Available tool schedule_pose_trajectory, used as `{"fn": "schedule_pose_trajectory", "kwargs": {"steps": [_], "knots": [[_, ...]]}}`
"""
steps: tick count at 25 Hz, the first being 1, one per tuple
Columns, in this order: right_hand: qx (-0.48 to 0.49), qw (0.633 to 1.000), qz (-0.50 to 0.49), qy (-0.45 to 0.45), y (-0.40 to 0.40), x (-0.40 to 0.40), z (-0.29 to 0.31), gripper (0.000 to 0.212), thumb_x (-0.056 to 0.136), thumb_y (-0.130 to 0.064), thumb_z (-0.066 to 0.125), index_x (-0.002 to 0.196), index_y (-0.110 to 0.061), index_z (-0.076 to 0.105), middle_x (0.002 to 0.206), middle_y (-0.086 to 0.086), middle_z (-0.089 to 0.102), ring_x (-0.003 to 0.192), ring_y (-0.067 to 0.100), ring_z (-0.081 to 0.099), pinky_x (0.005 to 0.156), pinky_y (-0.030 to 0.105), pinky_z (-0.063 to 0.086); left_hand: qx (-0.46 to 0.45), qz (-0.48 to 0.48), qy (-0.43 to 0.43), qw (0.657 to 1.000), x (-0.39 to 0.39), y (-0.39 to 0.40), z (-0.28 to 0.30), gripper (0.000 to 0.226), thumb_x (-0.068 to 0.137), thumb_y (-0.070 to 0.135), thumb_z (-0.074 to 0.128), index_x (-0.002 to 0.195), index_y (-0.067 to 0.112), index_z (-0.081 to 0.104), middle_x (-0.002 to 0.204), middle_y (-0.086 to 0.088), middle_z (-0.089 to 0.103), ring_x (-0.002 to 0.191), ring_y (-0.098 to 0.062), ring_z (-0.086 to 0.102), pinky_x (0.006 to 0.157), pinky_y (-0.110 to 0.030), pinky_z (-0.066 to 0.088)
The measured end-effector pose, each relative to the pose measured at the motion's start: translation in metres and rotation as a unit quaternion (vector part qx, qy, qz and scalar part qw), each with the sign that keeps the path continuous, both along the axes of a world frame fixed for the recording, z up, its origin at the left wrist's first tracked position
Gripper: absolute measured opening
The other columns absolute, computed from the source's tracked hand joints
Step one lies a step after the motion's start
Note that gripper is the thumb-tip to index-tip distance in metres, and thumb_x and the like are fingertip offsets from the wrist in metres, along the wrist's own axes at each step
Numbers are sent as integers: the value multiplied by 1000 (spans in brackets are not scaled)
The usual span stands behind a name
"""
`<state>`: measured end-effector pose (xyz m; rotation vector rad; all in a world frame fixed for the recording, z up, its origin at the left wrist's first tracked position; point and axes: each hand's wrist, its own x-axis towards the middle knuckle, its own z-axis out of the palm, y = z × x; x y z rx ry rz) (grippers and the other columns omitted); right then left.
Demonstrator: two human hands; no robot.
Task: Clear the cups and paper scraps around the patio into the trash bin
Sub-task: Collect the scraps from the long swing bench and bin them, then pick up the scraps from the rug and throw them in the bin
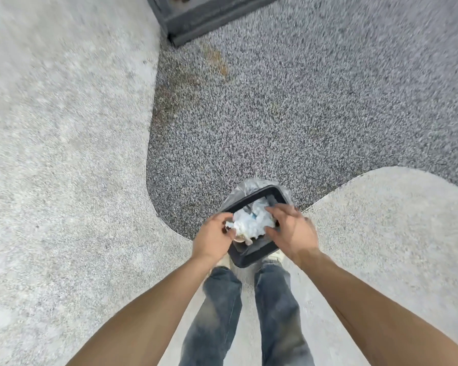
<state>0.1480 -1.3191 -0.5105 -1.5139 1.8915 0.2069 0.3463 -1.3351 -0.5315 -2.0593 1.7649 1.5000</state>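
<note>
A small dark trash bin (pixel 251 253) with a clear plastic liner stands on the ground right in front of my feet. Over its mouth I hold a bundle of crumpled white paper scraps (pixel 251 224), with a pale cup edge peeking out at the lower left of the bundle. My left hand (pixel 213 237) grips the bundle's left side and my right hand (pixel 291 231) presses on its right side with fingers spread. Both hands sit just above the bin's rim. The frame is motion-blurred.
Light concrete paving (pixel 64 180) curves around a patch of dark speckled gravel surface (pixel 302 114). A dark grey block or step (pixel 196 17) sits at the top centre. My legs in blue jeans stand behind the bin.
</note>
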Motion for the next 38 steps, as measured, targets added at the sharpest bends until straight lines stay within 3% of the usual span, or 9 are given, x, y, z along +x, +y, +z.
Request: {"fn": "schedule_pose_trajectory", "kwargs": {"steps": [5, 7, 8, 10, 15, 18, 26, 32, 38], "knots": [[-114, 993, -5, 12, -28, -11, 130, 57, 87, -52, 55, 140, -40, 37, 150, -9, 35, 136, 15, 33, 111, 47, 25, -89, -51, 25, 994, 6, -41, 130, 51, 89, 35, 63, 138, 34, 47, 132, 19, 41, 63, -1, 56, 65, -24, 56], [-160, 987, -20, 18, -33, -19, 184, 59, 86, -57, 54, 139, -41, 37, 151, -9, 34, 139, 15, 29, 111, 50, 24, -133, -92, 42, 986, 5, -54, 185, 57, 88, 42, 61, 141, 39, 40, 142, 21, 36, 95, 0, 60, 91, -27, 51], [-180, 983, -26, 25, -32, -24, 210, 60, 85, -60, 53, 140, -42, 36, 151, -8, 33, 139, 15, 27, 111, 50, 24, -159, -116, 44, 980, 3, -60, 211, 59, 87, 46, 60, 142, 40, 38, 147, 20, 33, 116, -2, 52, 103, -33, 43], [-220, 974, -35, 47, -27, -36, 264, 64, 83, -65, 50, 141, -42, 33, 152, -7, 31, 141, 16, 24, 111, 50, 25, -214, -164, 30, 963, -3, -72, 262, 64, 86, 54, 57, 144, 42, 34, 153, 18, 28, 138, -7, 32, 115, -43, 26], [-302, 945, -62, 105, 9, -75, 369, 69, 82, -72, 43, 143, -46, 27, 155, -8, 26, 144, 16, 15, 111, 43, 21, -355, -265, -1, 897, -40, -77, 364, 80, 80, 77, 42, 149, 46, 17, 160, 15, 8, 147, -9, 3, 116, -39, -3], [-332, 929, -84, 142, 50, -100, 410, 71, 80, -75, 41, 144, -47, 24, 156, -10, 25, 145, 15, 13, 112, 39, 20, -407, -304, 7, 862, -73, -58, 405, 86, 74, 87, 29, 148, 49, 6, 161, 15, -1, 147, -7, -6, 117, -40, -10], [-379, 871, -207, 235, 238, -170, 471, 73, 77, -79, 39, 143, -47, 28, 154, -9, 29, 144, 17, 16, 113, 44, 23, -481, -393, 79, 779, -179, 51, 477, 87, 76, 85, 31, 150, 44, 11, 162, 9, 5, 149, -11, 0, 120, -42, -3], [-373, 823, -311, 294, 420, -188, 493, 71, 79, -73, 46, 142, -44, 32, 153, -7, 32, 144, 18, 19, 112, 44, 26, -494, -475, 157, 711, -251, 191, 502, 86, 76, 85, 33, 150, 44, 15, 162, 10, 11, 148, -11, 3, 119, -40, -4], [-328, 763, -439, 343, 612, -174, 496, 72, 78, -78, 37, 142, -45, 31, 153, -8, 32, 144, 18, 17, 112, 43, 26, -457, -578, 244, 630, -315, 348, 511, 83, 77, 81, 40, 149, 44, 21, 161, 11, 15, 148, -11, 6, 121, -42, 2]]}}
